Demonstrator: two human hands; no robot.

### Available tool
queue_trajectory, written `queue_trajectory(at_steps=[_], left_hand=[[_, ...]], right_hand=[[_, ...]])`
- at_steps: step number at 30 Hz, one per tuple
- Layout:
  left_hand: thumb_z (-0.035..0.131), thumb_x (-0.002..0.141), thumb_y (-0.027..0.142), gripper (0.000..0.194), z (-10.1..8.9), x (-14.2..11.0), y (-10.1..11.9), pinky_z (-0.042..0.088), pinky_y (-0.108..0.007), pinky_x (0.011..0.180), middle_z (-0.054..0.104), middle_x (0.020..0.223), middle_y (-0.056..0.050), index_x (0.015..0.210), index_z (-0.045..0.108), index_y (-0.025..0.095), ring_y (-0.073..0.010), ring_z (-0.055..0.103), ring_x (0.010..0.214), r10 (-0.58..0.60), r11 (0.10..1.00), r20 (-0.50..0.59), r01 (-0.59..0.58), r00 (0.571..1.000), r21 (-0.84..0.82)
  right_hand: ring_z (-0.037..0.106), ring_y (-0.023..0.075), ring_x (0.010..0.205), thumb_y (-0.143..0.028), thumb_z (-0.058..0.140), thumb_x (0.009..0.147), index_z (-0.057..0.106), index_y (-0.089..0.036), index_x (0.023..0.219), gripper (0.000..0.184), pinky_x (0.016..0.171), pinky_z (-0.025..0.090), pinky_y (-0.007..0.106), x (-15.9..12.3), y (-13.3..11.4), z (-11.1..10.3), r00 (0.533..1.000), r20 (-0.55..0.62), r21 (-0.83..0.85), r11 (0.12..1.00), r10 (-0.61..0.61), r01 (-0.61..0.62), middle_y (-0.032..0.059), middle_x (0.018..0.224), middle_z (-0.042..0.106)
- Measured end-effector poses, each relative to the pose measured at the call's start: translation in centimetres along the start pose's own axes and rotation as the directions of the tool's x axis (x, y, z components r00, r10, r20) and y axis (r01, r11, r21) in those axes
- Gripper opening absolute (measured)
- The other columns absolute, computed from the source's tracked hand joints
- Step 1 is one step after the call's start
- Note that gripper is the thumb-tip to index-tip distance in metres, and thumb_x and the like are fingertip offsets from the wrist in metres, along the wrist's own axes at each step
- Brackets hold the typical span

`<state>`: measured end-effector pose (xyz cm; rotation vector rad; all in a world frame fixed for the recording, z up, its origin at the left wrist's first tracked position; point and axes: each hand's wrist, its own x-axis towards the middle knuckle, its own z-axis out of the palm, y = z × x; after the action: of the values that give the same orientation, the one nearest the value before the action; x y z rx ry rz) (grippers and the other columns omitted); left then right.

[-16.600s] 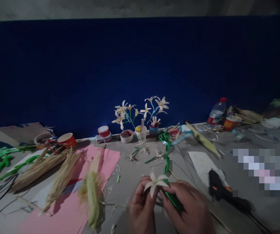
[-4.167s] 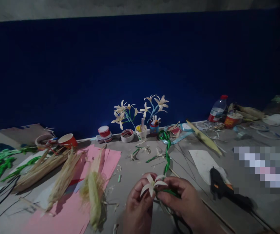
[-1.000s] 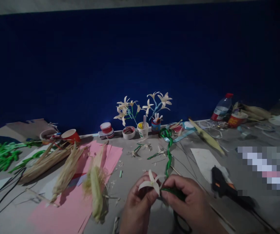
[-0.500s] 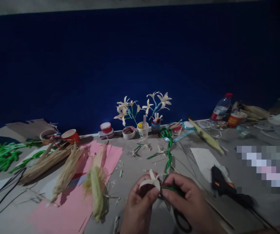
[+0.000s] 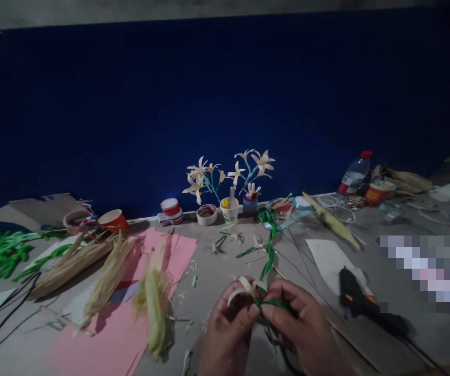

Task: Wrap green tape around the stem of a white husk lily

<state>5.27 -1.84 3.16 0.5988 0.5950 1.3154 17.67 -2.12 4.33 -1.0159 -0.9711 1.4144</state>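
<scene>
A pale corn-husk flower point(image 5: 244, 289), its petals curling outward, is pinched at the base by my left hand point(image 5: 230, 316). My right hand point(image 5: 293, 318) closes thumb and fingers on a shiny green ribbon point(image 5: 277, 304) right beside the flower's base. From the hands the ribbon runs away over the table to a loose bundle of loops point(image 5: 266, 215). A dark loop point(image 5: 287, 360), like a scissors handle, hangs below my right palm; most of it is hidden. The two hands nearly touch at the fingertips.
Finished husk flowers point(image 5: 205, 175) stand in small cups at the back. Corn husks point(image 5: 156, 313) lie on pink paper point(image 5: 103, 344) to the left. A black glue gun point(image 5: 360, 297) rests at right, with white paper point(image 5: 321, 256) behind it. A bottle point(image 5: 354, 177) stands at the back right.
The flower has tipped slightly in my left fingers, and green ribbon now shows at its base. The dark loop under my right hand has shifted and is less visible.
</scene>
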Motion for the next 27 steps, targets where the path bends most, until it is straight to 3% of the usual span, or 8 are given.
queue_trajectory(at_steps=[2,6,11,17,22,27], left_hand=[[0.087,0.059,0.026,0.023,0.2,-0.1,0.1,0.045,-0.023,0.076,0.069,0.078,-0.002,0.077,0.076,0.018,-0.0160,0.060,0.079,0.013,1.000,-0.047,-0.011,0.999,0.027],[0.088,0.059,0.029,0.026,0.3,-0.3,0.7,0.044,-0.021,0.073,0.072,0.076,-0.002,0.079,0.076,0.017,-0.0142,0.060,0.075,-0.002,0.996,-0.091,0.009,0.996,0.084],[0.086,0.060,0.025,0.027,-0.2,-0.3,0.8,0.043,-0.021,0.075,0.072,0.078,-0.003,0.085,0.077,0.018,-0.0145,0.060,0.077,-0.033,0.994,-0.076,0.040,0.997,0.098],[0.086,0.062,0.023,0.032,-1.1,0.0,0.5,0.044,-0.023,0.074,0.072,0.081,-0.004,0.091,0.076,0.017,-0.0155,0.061,0.075,-0.089,0.995,-0.054,0.091,0.995,0.032],[0.084,0.064,0.022,0.024,-0.3,0.2,1.3,0.044,-0.024,0.077,0.071,0.078,-0.003,0.086,0.077,0.018,-0.0171,0.063,0.080,-0.129,0.992,0.061,0.127,0.990,0.024],[0.083,0.065,0.025,0.022,0.3,-0.4,1.6,0.045,-0.027,0.081,0.072,0.077,-0.004,0.086,0.078,0.020,-0.0204,0.064,0.085,-0.073,0.994,-0.008,0.073,0.997,0.077]], right_hand=[[0.040,0.0090,0.051,-0.030,0.075,0.066,0.058,-0.019,0.064,0.021,0.049,0.034,0.020,-0.2,-0.3,0.1,0.998,-0.026,-0.092,0.994,-0.056,0.054,-0.0067,0.056,0.048],[0.045,0.0117,0.057,-0.027,0.069,0.071,0.059,-0.020,0.065,0.014,0.053,0.036,0.021,-0.5,-0.9,-0.1,0.996,-0.023,-0.205,0.976,-0.085,0.078,-0.0058,0.058,0.051],[0.049,0.0133,0.062,-0.027,0.065,0.078,0.062,-0.019,0.072,0.010,0.058,0.039,0.022,-0.1,-1.1,-1.1,0.984,0.123,-0.329,0.930,-0.127,0.162,-0.0042,0.065,0.055],[0.047,0.0120,0.061,-0.028,0.063,0.078,0.061,-0.018,0.070,0.013,0.057,0.039,0.021,0.2,-0.9,-1.0,0.991,0.120,-0.329,0.939,-0.067,0.103,-0.0051,0.063,0.051],[0.057,0.0147,0.067,-0.027,0.063,0.078,0.067,-0.020,0.075,0.009,0.063,0.045,0.022,0.0,-1.0,-1.2,0.983,0.128,-0.437,0.882,-0.133,0.176,-0.0020,0.069,0.063],[0.064,0.0184,0.072,-0.027,0.068,0.076,0.070,-0.020,0.081,0.009,0.066,0.049,0.025,-0.1,-1.1,-1.9,0.970,0.160,-0.516,0.821,-0.185,0.242,0.0013,0.075,0.069]])
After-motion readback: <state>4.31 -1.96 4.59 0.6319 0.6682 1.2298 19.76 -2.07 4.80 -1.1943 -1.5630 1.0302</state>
